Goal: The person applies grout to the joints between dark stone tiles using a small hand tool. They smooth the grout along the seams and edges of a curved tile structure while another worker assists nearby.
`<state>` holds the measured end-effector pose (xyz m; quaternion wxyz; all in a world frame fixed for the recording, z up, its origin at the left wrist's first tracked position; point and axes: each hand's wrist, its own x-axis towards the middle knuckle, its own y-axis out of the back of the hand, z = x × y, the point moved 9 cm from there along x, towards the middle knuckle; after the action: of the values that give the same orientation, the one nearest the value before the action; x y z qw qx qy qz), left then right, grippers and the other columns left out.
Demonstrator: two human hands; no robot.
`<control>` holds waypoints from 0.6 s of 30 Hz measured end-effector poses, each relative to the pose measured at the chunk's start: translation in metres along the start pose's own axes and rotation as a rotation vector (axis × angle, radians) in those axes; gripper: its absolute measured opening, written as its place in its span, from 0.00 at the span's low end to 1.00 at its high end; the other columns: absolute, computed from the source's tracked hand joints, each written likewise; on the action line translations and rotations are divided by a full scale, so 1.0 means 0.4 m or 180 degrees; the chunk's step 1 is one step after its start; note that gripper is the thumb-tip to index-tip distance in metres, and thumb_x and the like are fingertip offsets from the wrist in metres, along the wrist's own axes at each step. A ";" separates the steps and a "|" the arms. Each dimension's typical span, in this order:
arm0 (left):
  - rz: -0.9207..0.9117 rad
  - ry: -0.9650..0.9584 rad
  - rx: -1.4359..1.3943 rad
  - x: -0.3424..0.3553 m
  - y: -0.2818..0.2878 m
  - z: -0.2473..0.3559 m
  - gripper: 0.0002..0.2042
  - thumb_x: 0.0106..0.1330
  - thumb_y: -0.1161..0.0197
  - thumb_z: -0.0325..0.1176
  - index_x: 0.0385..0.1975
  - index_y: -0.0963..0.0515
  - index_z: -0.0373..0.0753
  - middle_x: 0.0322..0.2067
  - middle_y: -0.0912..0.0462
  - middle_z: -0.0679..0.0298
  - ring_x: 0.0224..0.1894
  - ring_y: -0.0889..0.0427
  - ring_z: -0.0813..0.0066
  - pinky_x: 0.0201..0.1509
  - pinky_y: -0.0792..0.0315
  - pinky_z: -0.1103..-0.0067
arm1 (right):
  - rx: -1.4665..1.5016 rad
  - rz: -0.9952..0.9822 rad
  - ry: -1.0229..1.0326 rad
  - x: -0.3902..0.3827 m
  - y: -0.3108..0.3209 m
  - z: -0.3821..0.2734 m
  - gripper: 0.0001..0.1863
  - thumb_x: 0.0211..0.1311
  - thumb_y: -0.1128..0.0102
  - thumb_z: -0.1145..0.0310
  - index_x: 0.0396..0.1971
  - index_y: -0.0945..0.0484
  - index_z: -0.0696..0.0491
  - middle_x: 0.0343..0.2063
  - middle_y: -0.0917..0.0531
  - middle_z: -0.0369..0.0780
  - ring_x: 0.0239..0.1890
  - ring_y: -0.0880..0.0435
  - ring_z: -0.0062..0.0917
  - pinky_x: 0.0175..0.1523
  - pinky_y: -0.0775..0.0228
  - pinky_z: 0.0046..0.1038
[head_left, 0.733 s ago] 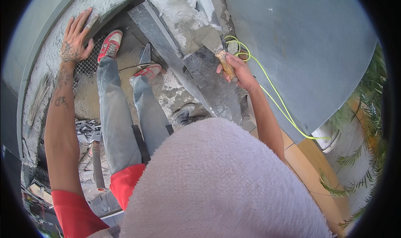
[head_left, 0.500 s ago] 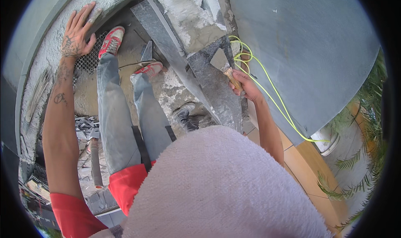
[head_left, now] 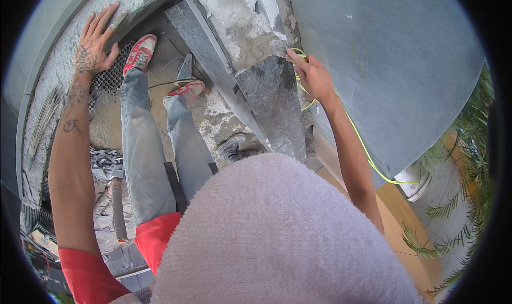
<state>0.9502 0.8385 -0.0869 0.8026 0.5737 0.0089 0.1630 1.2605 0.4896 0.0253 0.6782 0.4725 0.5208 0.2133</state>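
Note:
My left hand [head_left: 96, 50] lies open, fingers spread, on a rough plastered ledge [head_left: 45, 93] at upper left. My right hand [head_left: 314, 77] is closed on a putty knife [head_left: 278, 46], whose handle is mostly hidden by my fingers. The blade is at the cement-smeared edge of the concrete block [head_left: 234, 21], just above a dark grey stone slab [head_left: 266, 106]. A looped yellow-green cord [head_left: 362, 144] runs behind and beside my right hand and forearm.
A large grey panel [head_left: 384, 64] fills the upper right, with palm fronds [head_left: 448, 208] beyond. Below are my sneakers [head_left: 140, 52], a perforated mat [head_left: 109, 80], a long metal strip [head_left: 202, 53], a grey boot [head_left: 232, 146] and tile scraps [head_left: 106, 162] beside a tool handle [head_left: 118, 210].
My right hand first dropped with the putty knife, then rose and turned, so its back now covers the handle and the blade meets the block's edge. My left hand stays on the ledge.

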 end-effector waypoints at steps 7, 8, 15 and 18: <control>0.0050 -0.0043 0.0018 -0.003 -0.001 0.000 0.29 0.49 0.41 0.34 0.58 0.27 0.42 0.72 0.44 0.66 0.73 0.45 0.66 0.77 0.52 0.61 | 0.0205 -0.1189 -0.0328 0.047 0.019 -0.013 0.24 0.65 0.48 0.64 0.62 0.26 0.37 0.39 0.15 0.48 0.40 0.17 0.44 0.47 0.27 0.42; 0.0079 -0.0065 -0.0001 -0.002 0.003 0.002 0.30 0.49 0.41 0.34 0.58 0.27 0.42 0.72 0.44 0.66 0.73 0.45 0.65 0.77 0.52 0.61 | 0.0230 -0.1207 -0.0339 0.051 0.022 -0.017 0.23 0.65 0.48 0.64 0.61 0.25 0.39 0.39 0.15 0.48 0.40 0.17 0.44 0.47 0.27 0.42; -0.0063 0.0061 -0.0091 0.006 0.002 0.007 0.32 0.49 0.41 0.34 0.61 0.30 0.45 0.72 0.45 0.66 0.73 0.45 0.65 0.78 0.53 0.60 | 0.0068 -0.1227 0.0021 0.047 0.072 -0.048 0.22 0.62 0.47 0.68 0.58 0.22 0.45 0.38 0.15 0.48 0.38 0.17 0.46 0.46 0.27 0.43; -0.0229 0.0143 -0.0022 -0.008 -0.005 -0.002 0.33 0.50 0.41 0.34 0.62 0.31 0.46 0.73 0.45 0.66 0.73 0.45 0.66 0.78 0.53 0.61 | -0.0069 -0.1297 -0.0255 0.049 0.139 -0.083 0.23 0.63 0.45 0.67 0.59 0.23 0.42 0.37 0.14 0.47 0.36 0.17 0.44 0.45 0.27 0.43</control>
<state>0.9474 0.8379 -0.0898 0.8096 0.5664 0.0470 0.1469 1.2488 0.5445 0.0630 0.7326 0.3582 0.5758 0.0583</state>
